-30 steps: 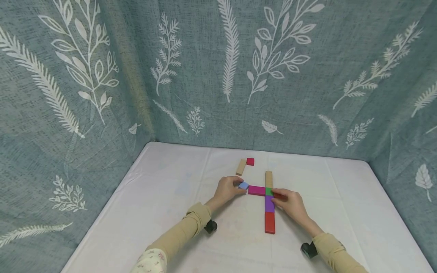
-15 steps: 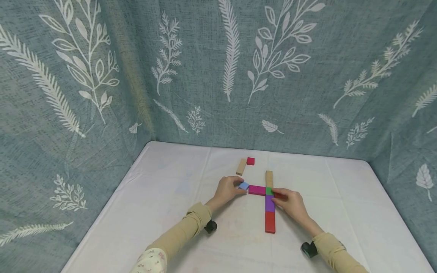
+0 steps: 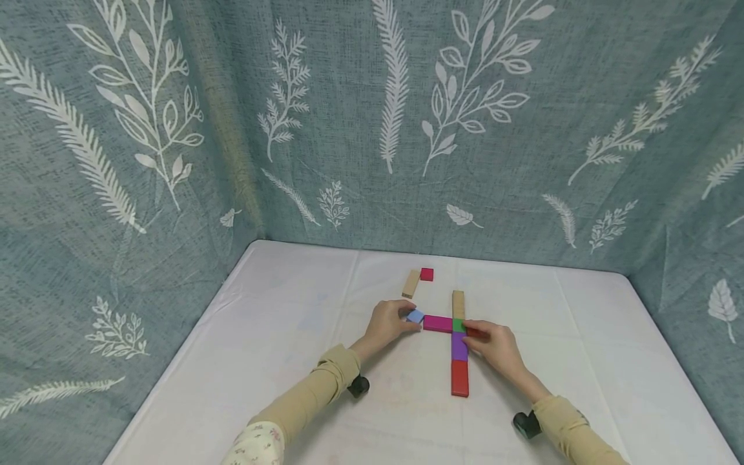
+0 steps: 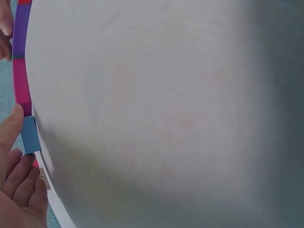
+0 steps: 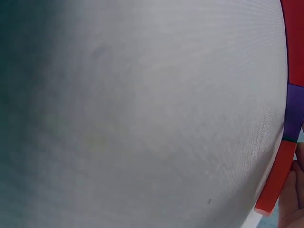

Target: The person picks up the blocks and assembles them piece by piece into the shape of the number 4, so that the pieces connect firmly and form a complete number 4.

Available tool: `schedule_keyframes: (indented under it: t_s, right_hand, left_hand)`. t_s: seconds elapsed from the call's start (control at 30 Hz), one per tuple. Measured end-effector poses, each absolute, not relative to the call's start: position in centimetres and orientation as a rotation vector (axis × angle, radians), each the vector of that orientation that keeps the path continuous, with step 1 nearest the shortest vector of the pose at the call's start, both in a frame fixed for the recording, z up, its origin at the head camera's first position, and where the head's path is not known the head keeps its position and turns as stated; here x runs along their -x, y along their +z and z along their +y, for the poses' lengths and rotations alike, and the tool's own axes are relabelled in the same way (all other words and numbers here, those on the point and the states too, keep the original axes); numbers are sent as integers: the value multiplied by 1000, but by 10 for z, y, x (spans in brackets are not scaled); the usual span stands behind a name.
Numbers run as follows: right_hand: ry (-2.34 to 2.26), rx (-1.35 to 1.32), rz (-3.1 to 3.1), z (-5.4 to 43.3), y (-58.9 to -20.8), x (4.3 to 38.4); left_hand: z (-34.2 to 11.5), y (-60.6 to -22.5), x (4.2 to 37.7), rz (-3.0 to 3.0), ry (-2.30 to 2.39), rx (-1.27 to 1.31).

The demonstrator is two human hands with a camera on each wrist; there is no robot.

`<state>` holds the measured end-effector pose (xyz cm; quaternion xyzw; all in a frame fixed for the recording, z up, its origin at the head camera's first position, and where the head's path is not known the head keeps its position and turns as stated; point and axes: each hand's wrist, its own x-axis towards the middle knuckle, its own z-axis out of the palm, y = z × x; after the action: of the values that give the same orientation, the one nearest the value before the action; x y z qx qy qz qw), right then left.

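My left hand [image 3: 386, 323] pinches a small light-blue block [image 3: 415, 316] at the left end of a magenta block [image 3: 438, 323]. The blue block sits slightly askew there. Across the cross of blocks, my right hand [image 3: 496, 349] has thumb and fingers around an orange-red block [image 5: 278, 178], partly hidden in the head view. Its fingertips also reach the green block [image 3: 458, 325] at the centre and the purple block [image 3: 459, 347]. A long red block [image 3: 460, 378] lies nearest the front. Beyond the green one, a plain wooden block [image 3: 458, 303] extends the column.
Behind the left hand lie another plain wooden block [image 3: 411, 284] and a small crimson block [image 3: 427, 274]. A white cloth [image 3: 325, 290] covers the table. Leaf-patterned blue-green curtains [image 3: 360, 206] stand around its back and sides.
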<state>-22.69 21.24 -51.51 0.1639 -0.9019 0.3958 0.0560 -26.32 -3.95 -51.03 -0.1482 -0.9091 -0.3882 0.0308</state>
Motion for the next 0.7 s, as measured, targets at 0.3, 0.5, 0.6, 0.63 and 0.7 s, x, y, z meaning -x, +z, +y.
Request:
schedule_keyframes:
  t_s: [0.3,0.5,0.6,0.63,0.7]
  right_hand:
    - [1209,-494,-2742,213,-515,228]
    - [1219,-501,-2743,214,-514,228]
    - [1216,-502,-2738,214,-514,228]
    - [1213,-505,-2735,214,-514,228]
    - [1204,-506,-2730,214,-514,229]
  left_hand:
    - [-39,-510,262,-2791,-1206,448]
    - [-39,-508,263,-2763,-1227,445]
    - [-38,-507,264,-2749,-1241,446]
    - [-38,-506,264,-2742,-1248,446]
    - [-38,-504,266,-2731,-1272,437]
